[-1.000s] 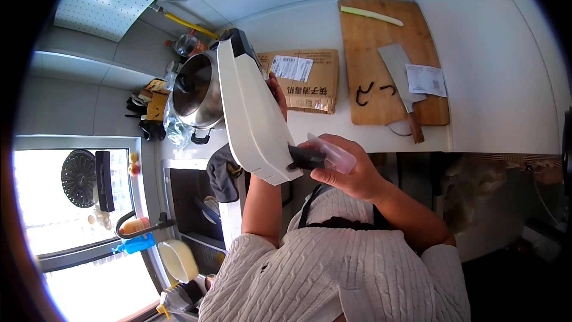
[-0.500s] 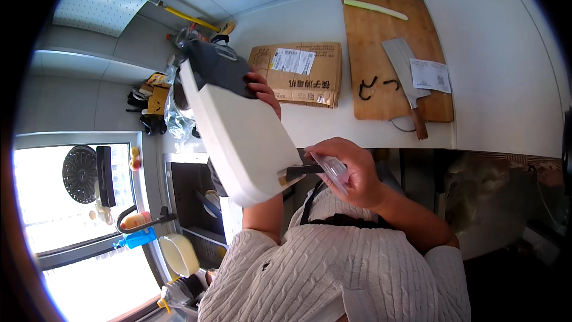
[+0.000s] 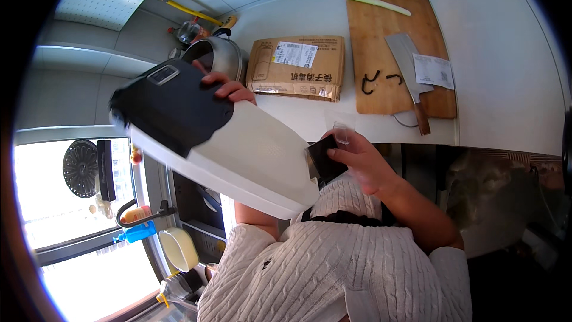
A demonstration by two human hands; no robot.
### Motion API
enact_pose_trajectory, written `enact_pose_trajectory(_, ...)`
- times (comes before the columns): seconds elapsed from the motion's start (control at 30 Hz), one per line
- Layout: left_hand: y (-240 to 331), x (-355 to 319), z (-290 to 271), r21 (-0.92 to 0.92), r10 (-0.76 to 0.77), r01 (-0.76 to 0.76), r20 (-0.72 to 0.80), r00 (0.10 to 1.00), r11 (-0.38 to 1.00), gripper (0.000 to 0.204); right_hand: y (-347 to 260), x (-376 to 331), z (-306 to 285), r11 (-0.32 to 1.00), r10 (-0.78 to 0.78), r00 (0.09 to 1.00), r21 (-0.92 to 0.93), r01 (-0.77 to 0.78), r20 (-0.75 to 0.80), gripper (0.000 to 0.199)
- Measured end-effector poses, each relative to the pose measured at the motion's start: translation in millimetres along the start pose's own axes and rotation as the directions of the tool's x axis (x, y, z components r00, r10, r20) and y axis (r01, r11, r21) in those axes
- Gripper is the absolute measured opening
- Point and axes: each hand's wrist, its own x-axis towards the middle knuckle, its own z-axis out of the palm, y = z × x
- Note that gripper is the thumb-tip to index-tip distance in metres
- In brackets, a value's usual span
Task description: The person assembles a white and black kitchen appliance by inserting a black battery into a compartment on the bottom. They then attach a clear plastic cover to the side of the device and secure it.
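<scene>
A long white plastic case with a black end section and a small rectangular window slants across my front. My left hand grips its far edge, fingers curled over the black part; the rest of that hand is hidden beneath. At the case's near right end, a flat black piece sits at a notch in the white shell. My right hand pinches this black piece, thumb on top. A small clear plastic piece also shows at the right fingers. How far the black piece reaches into the case I cannot tell.
On the counter stand a cardboard box and a steel pot. To the right, a wooden cutting board bears a cleaver, a green stalk, black curved bits and a paper slip. A sink lies left.
The case has swung, its black end going left and its broad face turning up, uncovering the pot. My right hand has turned, so the black piece now shows its flat side.
</scene>
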Motion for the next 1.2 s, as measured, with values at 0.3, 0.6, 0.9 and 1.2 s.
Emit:
enact_pose_trajectory(0.3,15,36,58,0.496,-0.259,0.045,0.372,0.891,0.867,0.048,-3,5,-21,0.764,0.001,0.997,-0.643,-0.052,-0.078,0.03)
enact_pose_trajectory(0.6,10,59,54,0.481,-0.466,0.2,0.533,0.706,0.853,0.077,-48,6,21,0.325,-0.109,0.993,-0.946,-0.004,-0.042,0.023)
enact_pose_trajectory(0.9,1,56,66,0.53,-0.456,0.18,0.453,0.766,0.829,0.082,-47,9,20,0.302,-0.215,0.975,-0.953,0.014,-0.053,0.024)
enact_pose_trajectory(1.2,3,59,58,0.564,-0.492,0.177,0.474,0.73,0.807,0.077,-47,15,16,0.382,-0.123,0.989,-0.923,-0.033,-0.087,0.025)
